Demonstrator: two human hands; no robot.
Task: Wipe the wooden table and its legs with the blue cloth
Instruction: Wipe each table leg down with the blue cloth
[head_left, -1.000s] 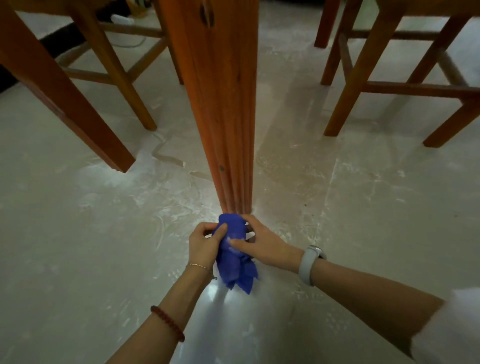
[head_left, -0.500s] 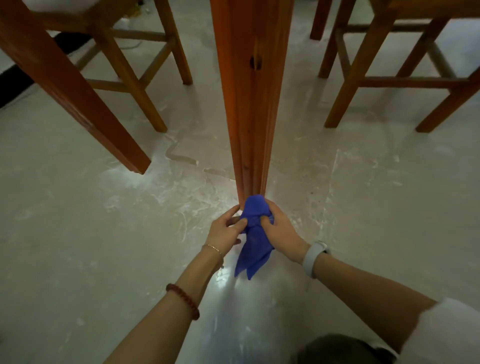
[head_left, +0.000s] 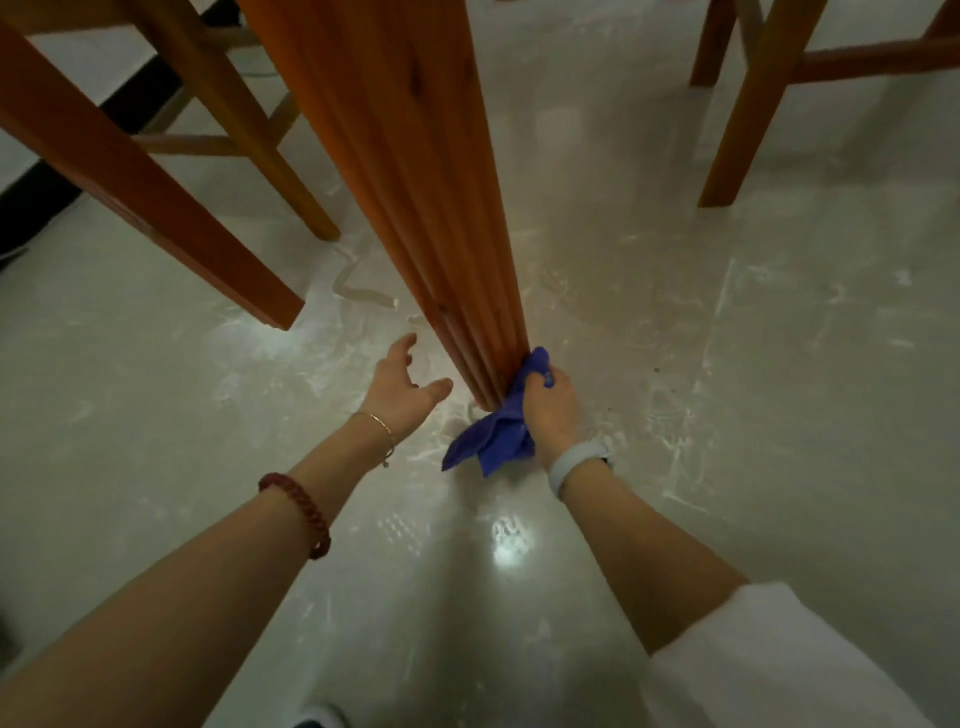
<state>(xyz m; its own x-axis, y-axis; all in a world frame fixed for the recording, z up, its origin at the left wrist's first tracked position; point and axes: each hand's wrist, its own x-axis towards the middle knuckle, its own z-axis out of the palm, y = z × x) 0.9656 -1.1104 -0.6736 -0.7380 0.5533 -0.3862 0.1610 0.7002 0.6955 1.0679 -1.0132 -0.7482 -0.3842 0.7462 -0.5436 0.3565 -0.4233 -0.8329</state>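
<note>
Head view: the right hand (head_left: 550, 410) grips the blue cloth (head_left: 498, 431) against the foot of the table leg (head_left: 441, 208), at the leg's 4 o'clock side. The left hand (head_left: 402, 387) hovers spread and holding nothing at the leg's 8 o'clock, just apart. Scuffed floor (head_left: 727, 364) lies bare toward 3 o'clock; a second leg (head_left: 156, 208) stands at 10 o'clock.

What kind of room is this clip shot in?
Probably a dining room or canteen, seen from floor level: a grooved wooden table leg, wooden stools around it, and a pale, scuffed hard floor.
</note>
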